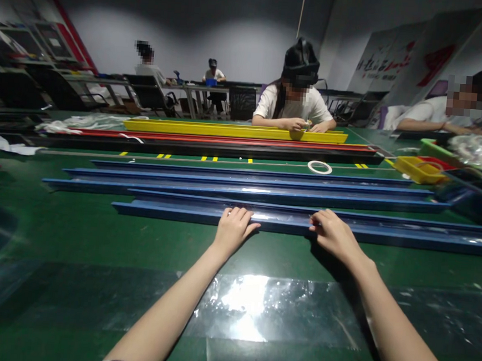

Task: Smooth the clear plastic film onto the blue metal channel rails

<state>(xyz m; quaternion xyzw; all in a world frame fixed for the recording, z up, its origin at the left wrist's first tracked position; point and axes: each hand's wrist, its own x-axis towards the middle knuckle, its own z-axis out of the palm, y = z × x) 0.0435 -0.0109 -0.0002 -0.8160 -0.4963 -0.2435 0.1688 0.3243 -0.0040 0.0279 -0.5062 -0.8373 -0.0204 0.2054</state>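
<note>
Crosswise on the green table (74,234), the near blue channel (284,227) lies under both hands. The left hand (234,227) rests over its near wall, thumb spread wide; the right hand (332,232) has curled fingers at the channel, and whether they pinch anything I cannot tell. Clear film (281,306) stretches beneath the forearms. Just beyond, more blue channels (248,193) block the way to a white ring (319,167); far right sits a yellow tray (419,170), and a co-worker (291,106) leans over a yellow channel (228,131).

Left hand (234,229) palm-down, right hand (333,232) curled, arms (173,303) outstretched
</note>
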